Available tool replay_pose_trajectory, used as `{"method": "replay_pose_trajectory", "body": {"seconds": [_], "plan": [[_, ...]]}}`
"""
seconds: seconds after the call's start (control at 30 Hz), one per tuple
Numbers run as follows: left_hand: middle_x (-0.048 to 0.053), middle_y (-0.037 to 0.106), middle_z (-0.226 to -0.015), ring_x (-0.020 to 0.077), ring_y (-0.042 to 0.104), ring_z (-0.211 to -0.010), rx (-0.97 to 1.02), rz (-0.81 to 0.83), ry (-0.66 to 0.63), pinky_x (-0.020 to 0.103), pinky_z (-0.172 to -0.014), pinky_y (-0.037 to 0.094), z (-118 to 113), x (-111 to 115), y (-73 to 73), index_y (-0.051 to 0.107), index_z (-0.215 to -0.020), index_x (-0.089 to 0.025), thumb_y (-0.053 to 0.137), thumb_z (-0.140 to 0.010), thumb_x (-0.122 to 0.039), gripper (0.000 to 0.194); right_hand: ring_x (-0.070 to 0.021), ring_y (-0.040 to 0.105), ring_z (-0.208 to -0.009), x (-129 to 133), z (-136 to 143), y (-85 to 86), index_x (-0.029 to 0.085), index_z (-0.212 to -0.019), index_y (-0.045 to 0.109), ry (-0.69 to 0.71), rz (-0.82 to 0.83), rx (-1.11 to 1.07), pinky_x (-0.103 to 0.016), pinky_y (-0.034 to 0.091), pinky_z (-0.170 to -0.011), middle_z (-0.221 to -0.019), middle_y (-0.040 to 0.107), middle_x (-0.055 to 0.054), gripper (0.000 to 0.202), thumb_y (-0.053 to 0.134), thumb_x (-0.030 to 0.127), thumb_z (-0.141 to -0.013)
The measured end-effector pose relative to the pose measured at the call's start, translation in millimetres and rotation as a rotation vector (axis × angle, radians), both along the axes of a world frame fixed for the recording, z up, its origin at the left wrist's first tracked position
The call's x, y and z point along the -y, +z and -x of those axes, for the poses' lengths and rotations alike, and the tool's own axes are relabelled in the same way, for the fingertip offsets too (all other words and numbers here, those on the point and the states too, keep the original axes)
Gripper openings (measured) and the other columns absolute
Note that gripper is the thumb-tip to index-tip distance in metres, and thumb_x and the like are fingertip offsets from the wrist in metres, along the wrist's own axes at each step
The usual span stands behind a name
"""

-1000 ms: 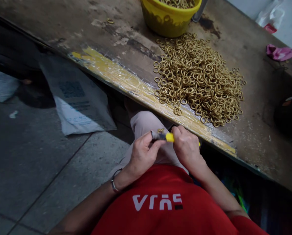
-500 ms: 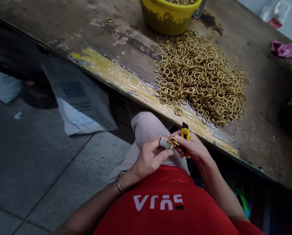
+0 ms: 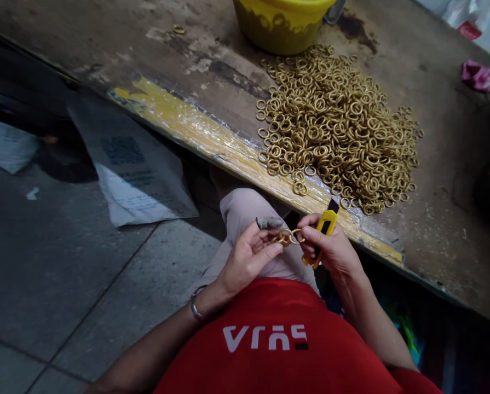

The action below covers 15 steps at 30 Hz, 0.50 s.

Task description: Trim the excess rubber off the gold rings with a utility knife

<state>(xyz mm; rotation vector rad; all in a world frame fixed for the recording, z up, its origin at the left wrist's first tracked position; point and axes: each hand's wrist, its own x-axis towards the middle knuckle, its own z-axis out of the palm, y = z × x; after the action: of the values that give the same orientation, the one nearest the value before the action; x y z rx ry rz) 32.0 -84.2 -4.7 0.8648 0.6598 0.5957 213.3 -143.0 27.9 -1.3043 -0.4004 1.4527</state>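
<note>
Above my lap, my left hand point(image 3: 248, 254) has several brass rings point(image 3: 284, 236) at its curled fingers. A grey sleeve point(image 3: 269, 222) covers its index finger, which is lifted off the rings. Close by, my right hand point(image 3: 333, 246) pinches one more ring point(image 3: 297, 236) between thumb and fingers; this ring overlaps those at the left hand, and I cannot tell if they are linked. The same right hand grips a yellow utility knife point(image 3: 326, 225), its black end pointing up and away from me. Part of the knife is hidden by the fingers.
A large pile of brass rings point(image 3: 339, 131) lies on the worn table point(image 3: 445, 235), with a yellow tub point(image 3: 286, 33) behind it. One loose ring point(image 3: 179, 29) lies further left. The table's taped edge point(image 3: 195, 131) runs just beyond my hands. A printed sack point(image 3: 133, 169) stands below.
My hands have moved slightly apart, and the rings show stretched out between them. The left index finger has lifted, and the knife has tilted to the right.
</note>
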Motion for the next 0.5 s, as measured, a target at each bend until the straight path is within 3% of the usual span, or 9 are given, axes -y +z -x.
{"method": "replay_pose_trajectory", "body": {"seconds": [0.13, 0.33, 0.5], "plan": [[0.01, 0.071, -0.122, 0.0222, 0.067, -0.112, 0.028, -0.066, -0.056, 0.034, -0.101, 0.051, -0.3, -6.6, 4.5, 0.063, -0.122, -0.019, 0.076, -0.086, -0.028, 0.04, -0.0063, 0.045, -0.044, -0.6, 1.6, 6.0, 0.02, -0.091, 0.068, 0.061, -0.027, 0.163, -0.019, 0.035, -0.04, -0.065, 0.061, 0.004, 0.029, 0.083, 0.041, -0.076], [0.003, 0.072, -0.087, 0.016, 0.064, -0.083, -0.092, -0.144, -0.134, 0.028, -0.079, 0.051, -7.8, -15.3, 9.8, 0.07, -0.094, -0.015, 0.073, -0.086, -0.03, 0.017, -0.0122, 0.059, -0.065, 6.7, 7.0, 14.8, 0.022, -0.091, 0.073, 0.11, -0.172, 0.549, -0.026, 0.048, -0.06, -0.077, 0.068, 0.001, 0.018, 0.079, 0.037, -0.082], [0.003, 0.071, -0.089, 0.0161, 0.063, -0.086, -0.006, -0.028, -0.141, 0.029, -0.084, 0.05, -8.0, -13.6, 11.2, 0.068, -0.094, -0.016, 0.077, -0.082, -0.03, 0.02, -0.0171, 0.065, -0.075, 9.7, 7.5, 12.3, 0.025, -0.092, 0.073, 0.103, -0.258, 0.692, -0.032, 0.053, -0.071, -0.084, 0.071, -0.002, 0.009, 0.074, 0.032, -0.087]]}}
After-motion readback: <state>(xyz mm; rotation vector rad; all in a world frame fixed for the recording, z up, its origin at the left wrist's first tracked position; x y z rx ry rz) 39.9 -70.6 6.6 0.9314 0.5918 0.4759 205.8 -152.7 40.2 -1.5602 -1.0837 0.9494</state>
